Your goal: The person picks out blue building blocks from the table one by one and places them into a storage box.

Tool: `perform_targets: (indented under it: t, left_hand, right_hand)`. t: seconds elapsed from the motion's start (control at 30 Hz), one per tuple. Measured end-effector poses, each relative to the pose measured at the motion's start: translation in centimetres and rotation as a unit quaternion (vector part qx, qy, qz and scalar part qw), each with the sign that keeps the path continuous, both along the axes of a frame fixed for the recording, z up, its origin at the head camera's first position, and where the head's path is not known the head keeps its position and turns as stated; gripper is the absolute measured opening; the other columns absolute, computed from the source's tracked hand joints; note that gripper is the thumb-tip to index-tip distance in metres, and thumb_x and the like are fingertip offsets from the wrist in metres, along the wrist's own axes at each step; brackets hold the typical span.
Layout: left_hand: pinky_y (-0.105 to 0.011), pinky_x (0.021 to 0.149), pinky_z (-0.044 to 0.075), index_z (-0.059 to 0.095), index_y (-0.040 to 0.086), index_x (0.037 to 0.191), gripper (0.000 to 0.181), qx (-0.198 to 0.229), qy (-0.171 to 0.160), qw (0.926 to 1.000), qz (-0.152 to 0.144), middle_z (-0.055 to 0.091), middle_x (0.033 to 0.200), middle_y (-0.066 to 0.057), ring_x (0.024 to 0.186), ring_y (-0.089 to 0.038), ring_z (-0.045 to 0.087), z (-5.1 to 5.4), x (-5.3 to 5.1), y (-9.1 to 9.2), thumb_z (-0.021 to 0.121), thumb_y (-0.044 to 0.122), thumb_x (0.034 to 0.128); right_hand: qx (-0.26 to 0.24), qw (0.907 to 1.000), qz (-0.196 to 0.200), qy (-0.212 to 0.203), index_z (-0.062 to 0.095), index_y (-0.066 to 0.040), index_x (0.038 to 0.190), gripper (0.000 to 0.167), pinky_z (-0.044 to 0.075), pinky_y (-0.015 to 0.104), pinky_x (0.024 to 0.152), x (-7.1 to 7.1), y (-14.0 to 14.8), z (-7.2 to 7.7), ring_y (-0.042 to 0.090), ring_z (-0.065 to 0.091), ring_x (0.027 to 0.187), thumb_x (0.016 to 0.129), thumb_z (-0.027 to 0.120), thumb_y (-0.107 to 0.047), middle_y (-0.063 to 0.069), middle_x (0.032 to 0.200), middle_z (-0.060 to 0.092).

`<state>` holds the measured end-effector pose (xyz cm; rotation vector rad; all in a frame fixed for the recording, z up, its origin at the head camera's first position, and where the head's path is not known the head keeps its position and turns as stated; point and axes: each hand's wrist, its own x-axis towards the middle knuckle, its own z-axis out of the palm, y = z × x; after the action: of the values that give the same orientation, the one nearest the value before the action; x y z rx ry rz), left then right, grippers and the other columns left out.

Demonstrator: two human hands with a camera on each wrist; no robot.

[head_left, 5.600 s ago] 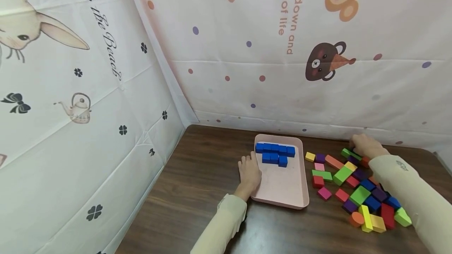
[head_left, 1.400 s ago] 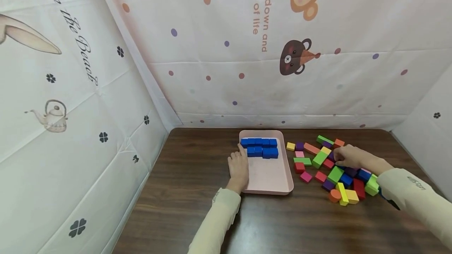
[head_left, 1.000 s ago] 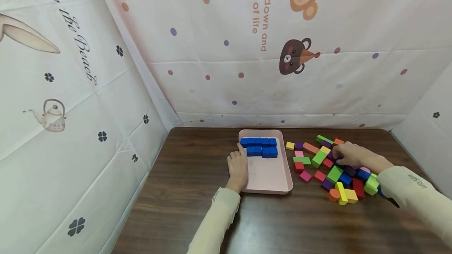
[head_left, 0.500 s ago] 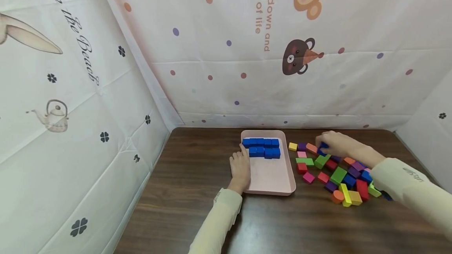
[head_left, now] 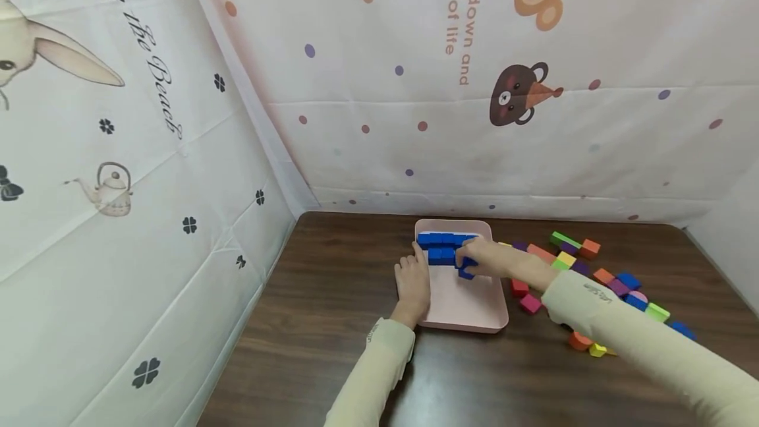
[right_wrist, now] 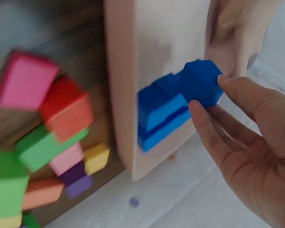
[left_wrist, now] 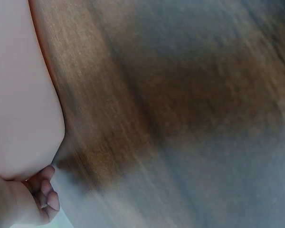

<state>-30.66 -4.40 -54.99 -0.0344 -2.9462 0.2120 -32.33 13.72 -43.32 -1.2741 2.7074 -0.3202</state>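
In the head view my right hand (head_left: 492,259) is over the pink tray (head_left: 465,312), pinching a blue block (head_left: 466,274) close to the front row of blue blocks (head_left: 441,256). The right wrist view shows thumb and fingertips of the hand (right_wrist: 256,142) on opposite sides of the held block (right_wrist: 200,84); whether it touches the blocks behind is unclear. My left hand (head_left: 413,285) holds the tray's left edge, index finger along the rim. In the left wrist view this hand (left_wrist: 31,204) has curled fingers against the tray wall (left_wrist: 26,90).
Right of the tray lies a loose pile of coloured blocks, with a green one (head_left: 565,240), an orange one (head_left: 590,248) and a magenta one (head_left: 530,304). My right forearm covers part of it. A printed cloth (head_left: 356,157) hangs behind the brown table (head_left: 332,321).
My right hand has lifted a blue block from the pile and moved left to the tray with it. The left hand remains at the tray edge, and the head view has shifted slightly.
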Motion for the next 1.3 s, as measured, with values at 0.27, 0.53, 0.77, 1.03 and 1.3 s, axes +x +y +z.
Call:
perform_targets:
  t: [0.27,0.53,0.77,1.03,1.3]
  left_hand:
    - [-0.032,0.094,0.052,0.033,0.007,0.157,0.074,0.005,0.006,1.0,-0.004,0.072,0.115,-0.003,0.103,-0.018,0.063,-0.2,0.5,1.6,0.067,0.036,0.0983]
    - [-0.032,0.091,0.051,0.035,0.007,0.156,0.076,0.014,0.022,0.9995,-0.019,0.072,0.115,-0.003,0.102,-0.018,0.064,0.0,0.5,2.9,0.07,0.036,0.0959]
    - [-0.032,0.09,0.051,0.035,0.007,0.156,0.072,0.011,0.021,0.9995,-0.02,0.072,0.113,-0.003,0.102,-0.018,0.064,0.1,0.4,3.3,0.067,0.035,0.098]
    - [-0.033,0.096,0.052,0.031,0.006,0.158,0.08,0.023,0.002,0.9995,-0.021,0.071,0.118,-0.005,0.105,-0.02,0.063,0.2,0.2,2.3,0.073,0.032,0.0946]
    - [-0.035,0.098,0.053,0.03,0.005,0.157,0.085,0.04,-0.002,0.9992,-0.003,0.071,0.121,-0.008,0.107,-0.023,0.064,0.4,-0.3,0.1,0.078,0.025,0.0904]
  right_hand:
    - [0.049,0.9984,-0.003,-0.029,0.074,-0.004,0.098,0.011,0.059,0.036,0.083,-0.7,-1.9,-2.5,0.022,0.069,0.095,0.088,0.077,-0.004,0.008,0.098,0.074]
    - [0.064,0.9967,-0.041,-0.027,0.074,-0.005,0.099,0.013,0.059,0.039,0.085,-0.9,-1.1,-2.9,0.025,0.07,0.098,0.087,0.079,-0.006,0.009,0.101,0.074]
    - [0.042,0.9982,-0.041,-0.014,0.074,-0.005,0.098,0.012,0.059,0.039,0.086,-0.9,-0.4,-2.6,0.024,0.07,0.096,0.087,0.079,-0.006,0.009,0.099,0.074]
    - [0.004,0.999,-0.044,0.003,0.073,-0.003,0.097,0.006,0.057,0.03,0.071,-0.6,3.4,0.2,0.011,0.061,0.077,0.091,0.072,-0.002,0.007,0.091,0.072]
    - [0.028,0.9923,-0.118,-0.026,0.073,-0.005,0.1,0.009,0.058,0.038,0.071,-1.3,12.9,2.5,0.014,0.068,0.079,0.096,0.065,-0.004,0.01,0.096,0.075]
